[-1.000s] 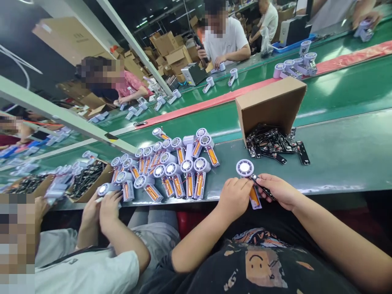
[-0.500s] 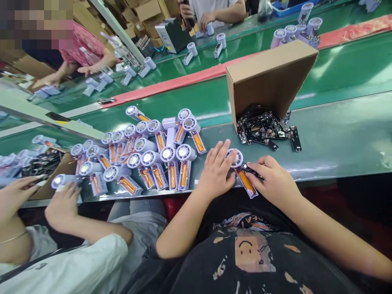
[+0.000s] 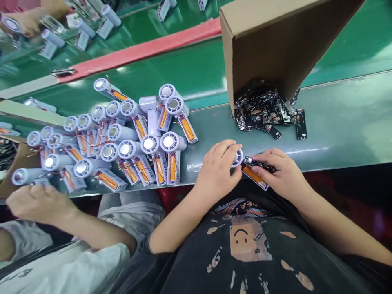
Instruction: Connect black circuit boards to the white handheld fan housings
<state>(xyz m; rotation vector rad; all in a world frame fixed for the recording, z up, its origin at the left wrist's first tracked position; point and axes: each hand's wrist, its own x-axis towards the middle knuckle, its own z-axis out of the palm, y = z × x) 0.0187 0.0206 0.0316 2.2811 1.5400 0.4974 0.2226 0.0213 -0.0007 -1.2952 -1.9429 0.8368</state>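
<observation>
My left hand (image 3: pixel 216 171) is curled round the round head of a small lavender handheld fan (image 3: pixel 238 158), which lies at the table's front edge. The fan's handle is open and shows an orange battery (image 3: pixel 255 178); it slants down toward my shirt. Between the thumb and fingers of my right hand (image 3: pixel 283 169) is a narrow black circuit board (image 3: pixel 263 165), held just above the handle. Its far end is close to the fan head; whether they touch, I cannot tell. My palm hides part of the fan head.
Several similar fans (image 3: pixel 150 143) with orange batteries stand to the left. A tilted cardboard box (image 3: pixel 228 61) holds a spilling pile of black circuit boards (image 3: pixel 266 110). A co-worker's hand (image 3: pixel 39 204) is at the far left, by another box (image 3: pixel 20 163). A red strip (image 3: pixel 147 49) crosses the green surface behind.
My view has moved closer to the table. My left fingers have gone from spread to curled round the fan head. The fan's handle has swung right, and the circuit board has shifted slightly right.
</observation>
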